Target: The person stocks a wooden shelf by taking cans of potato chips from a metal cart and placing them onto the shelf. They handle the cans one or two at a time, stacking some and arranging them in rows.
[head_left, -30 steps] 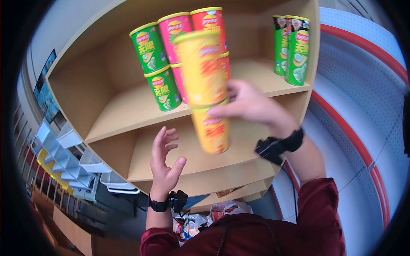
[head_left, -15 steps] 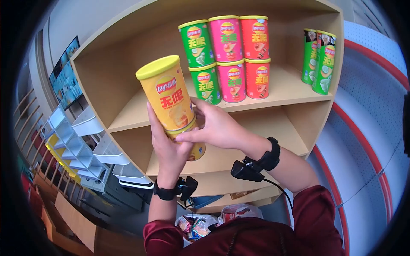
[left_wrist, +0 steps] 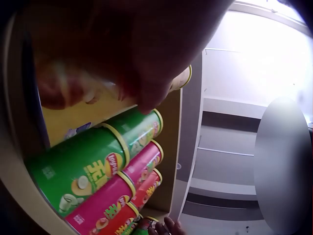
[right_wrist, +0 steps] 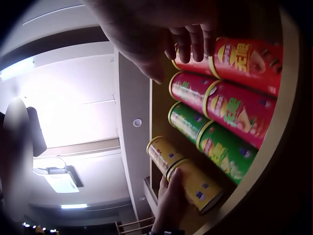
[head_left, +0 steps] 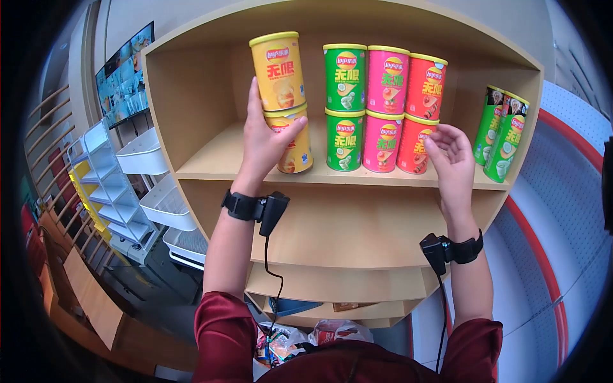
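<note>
Two yellow chip cans stand one on the other, the upper can (head_left: 278,73) on the lower can (head_left: 297,153), at the left part of the upper shelf. My left hand (head_left: 265,145) grips the lower can from the left, its thumb across the front. In the right wrist view that hand (right_wrist: 172,203) wraps the can near the shelf's edge. To their right are stacked pairs of green cans (head_left: 345,80), pink cans (head_left: 387,83) and red cans (head_left: 426,89). My right hand (head_left: 454,163), fingers loosely bent and holding nothing, is beside the lower red can.
Two tall green chip canisters (head_left: 509,140) stand at the shelf's right end. The wooden shelf unit (head_left: 357,220) has more boards below. White baskets (head_left: 167,207) hang left of it, white racks with red edges (head_left: 543,236) stand right, and plastic bags (head_left: 341,330) lie at its foot.
The yellow stack has moved from in front of the unit up to the upper shelf's left side. My right hand has left it and moved right, beside the red cans; the head view has shifted.
</note>
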